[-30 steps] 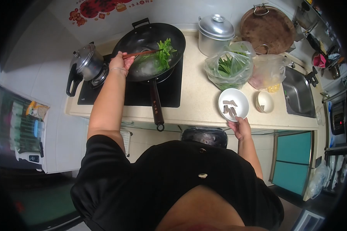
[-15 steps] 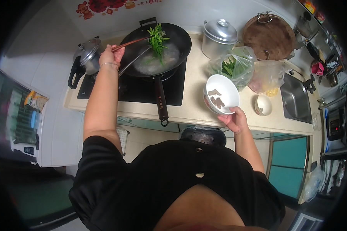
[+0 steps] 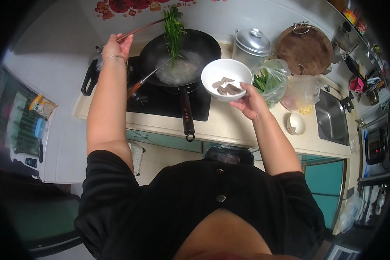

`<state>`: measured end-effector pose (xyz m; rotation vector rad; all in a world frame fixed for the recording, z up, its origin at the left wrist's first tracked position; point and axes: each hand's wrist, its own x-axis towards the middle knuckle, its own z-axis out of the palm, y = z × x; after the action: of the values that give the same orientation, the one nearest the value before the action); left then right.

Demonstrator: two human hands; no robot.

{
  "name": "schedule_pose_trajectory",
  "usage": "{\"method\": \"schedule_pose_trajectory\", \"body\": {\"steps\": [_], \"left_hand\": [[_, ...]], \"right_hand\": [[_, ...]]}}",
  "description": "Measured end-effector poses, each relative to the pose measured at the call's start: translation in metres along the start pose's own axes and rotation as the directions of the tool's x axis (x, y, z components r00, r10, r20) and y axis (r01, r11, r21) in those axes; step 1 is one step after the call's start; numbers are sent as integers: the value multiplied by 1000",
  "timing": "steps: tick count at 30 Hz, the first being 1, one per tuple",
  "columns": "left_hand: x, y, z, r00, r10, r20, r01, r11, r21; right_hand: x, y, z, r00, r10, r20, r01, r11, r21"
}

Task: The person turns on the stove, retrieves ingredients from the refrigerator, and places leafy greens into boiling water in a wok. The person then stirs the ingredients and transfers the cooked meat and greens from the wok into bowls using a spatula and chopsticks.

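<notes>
My left hand (image 3: 118, 46) is closed around a pair of brown chopsticks (image 3: 141, 28). Their tips grip a bundle of long green leafy vegetables (image 3: 173, 38), which hangs above a black wok (image 3: 210, 52). Steaming, cloudy liquid (image 3: 177, 73) fills the wok's bottom. A ladle or spatula with a brown handle (image 3: 136, 88) leans in the wok, its head hidden. With my right hand (image 3: 252, 102) I hold a white bowl (image 3: 212, 69) by its rim, tilted towards me beside the wok. Several greyish-brown slices (image 3: 226, 88) lie in the bowl.
Behind the bowl stand a lidded metal pot (image 3: 252, 43) and a round brown board (image 3: 305, 48). Plastic bags with greens (image 3: 271, 82) and other food sit by a small bowl (image 3: 295, 124) and the sink (image 3: 332, 117). The wok's long handle (image 3: 187, 115) juts over the counter's front.
My left hand has raised the greens higher out of the wok. My right hand has brought the bowl up and leftwards, from over the counter to beside the wok.
</notes>
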<state>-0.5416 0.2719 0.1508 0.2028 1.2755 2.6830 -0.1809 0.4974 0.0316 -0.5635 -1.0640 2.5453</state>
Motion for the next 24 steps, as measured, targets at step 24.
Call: {"method": "schedule_pose_trajectory", "body": {"steps": [24], "left_hand": [[-79,49,53,960,45,275,-80,990,118]], "right_hand": [[89,17,94,974,-128,-189,97,982,-164]]}}
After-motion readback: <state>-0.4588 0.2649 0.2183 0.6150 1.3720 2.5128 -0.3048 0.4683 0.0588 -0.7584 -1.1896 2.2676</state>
